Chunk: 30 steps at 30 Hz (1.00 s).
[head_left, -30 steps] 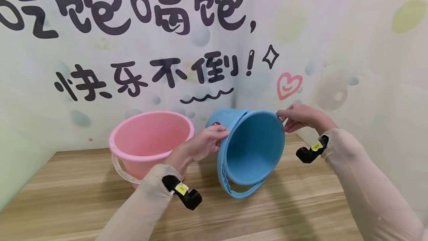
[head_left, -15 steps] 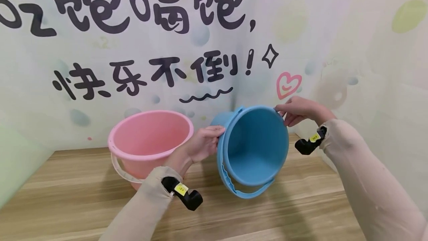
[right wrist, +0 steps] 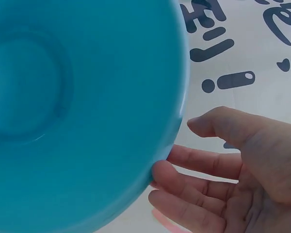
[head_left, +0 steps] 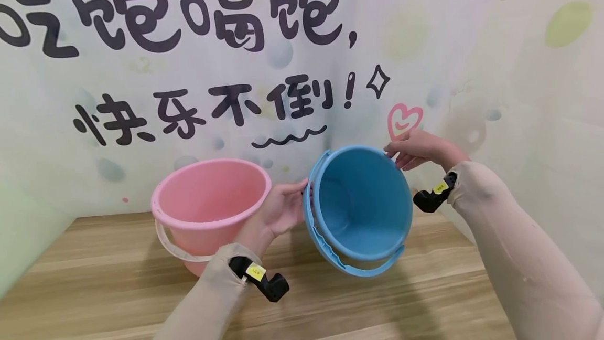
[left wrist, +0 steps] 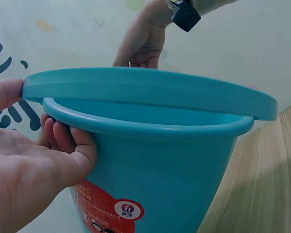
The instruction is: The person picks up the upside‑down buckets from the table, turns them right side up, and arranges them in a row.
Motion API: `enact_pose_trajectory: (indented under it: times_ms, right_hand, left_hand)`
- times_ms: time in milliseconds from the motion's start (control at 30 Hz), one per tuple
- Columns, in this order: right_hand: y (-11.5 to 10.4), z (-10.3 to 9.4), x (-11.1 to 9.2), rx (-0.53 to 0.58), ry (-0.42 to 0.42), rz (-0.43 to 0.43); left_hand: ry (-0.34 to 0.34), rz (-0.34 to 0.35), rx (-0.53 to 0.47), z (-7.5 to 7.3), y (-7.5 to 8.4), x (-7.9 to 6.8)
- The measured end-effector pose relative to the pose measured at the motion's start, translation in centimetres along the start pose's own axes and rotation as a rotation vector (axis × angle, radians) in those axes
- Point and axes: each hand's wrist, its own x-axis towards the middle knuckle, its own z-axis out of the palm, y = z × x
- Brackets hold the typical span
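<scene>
A blue plastic bucket [head_left: 363, 203] is tilted on its side, its mouth facing the head camera and its inner base visible. Its blue handle [head_left: 356, 269] hangs below the rim. My left hand [head_left: 284, 208] grips the bucket's left edge. In the left wrist view, fingers [left wrist: 63, 138] curl beneath the rim while another digit meets the end of the handle. My right hand [head_left: 419, 148] is at the upper right rim. In the right wrist view, its loosely bent fingers [right wrist: 199, 160] touch the rim, and the thumb stands apart from it.
A pink bucket [head_left: 203, 232] with a white handle [head_left: 181, 252] stands upright to the left, partly behind my left forearm. Both buckets are over a wood-grain table [head_left: 94, 287]. A printed white backdrop [head_left: 283, 56] with dark lettering rises behind.
The blue bucket has turned so that its mouth opens more toward the head camera, and its red label has left the head view. My right hand has risen slightly with the rim.
</scene>
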Motion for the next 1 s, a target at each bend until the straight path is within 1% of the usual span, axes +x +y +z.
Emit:
enact_pose_trajectory:
  times_ms: [200,300,400,567,633,733,867,1000]
  right_hand:
    - [0.8,0.1,-0.7,-0.038,-0.014,-0.005]
    - [1.5,0.1,-1.2,-0.039,-0.027,-0.007]
    - [2.3,0.1,-1.8,-0.001,-0.04,-0.009]
    - [3.8,0.4,-3.1,0.088,-0.074,-0.013]
    - [4.5,0.9,-3.6,0.134,-0.079,-0.01]
    - [5.3,1.9,-4.3,0.213,-0.08,-0.011]
    - [6.1,3.3,-4.8,0.29,-0.036,-0.032]
    - [6.1,4.0,-4.9,0.328,0.052,-0.081]
  left_hand:
    - [0.053,0.032,-0.121,0.1,-0.6,-0.3]
    - [0.081,0.054,-0.162,0.1,-0.8,-0.4]
    - [0.093,0.073,-0.194,0.1,-1.0,-0.4]
    - [0.073,0.09,-0.216,0.0,-1.3,-0.4]
    - [0.077,0.096,-0.222,-0.1,-1.5,-0.4]
    - [0.104,0.111,-0.242,-0.1,-1.7,-0.6]
    - [0.138,0.136,-0.269,-0.2,-2.1,-0.5]
    - [0.141,0.155,-0.257,-0.2,-2.5,-0.4]
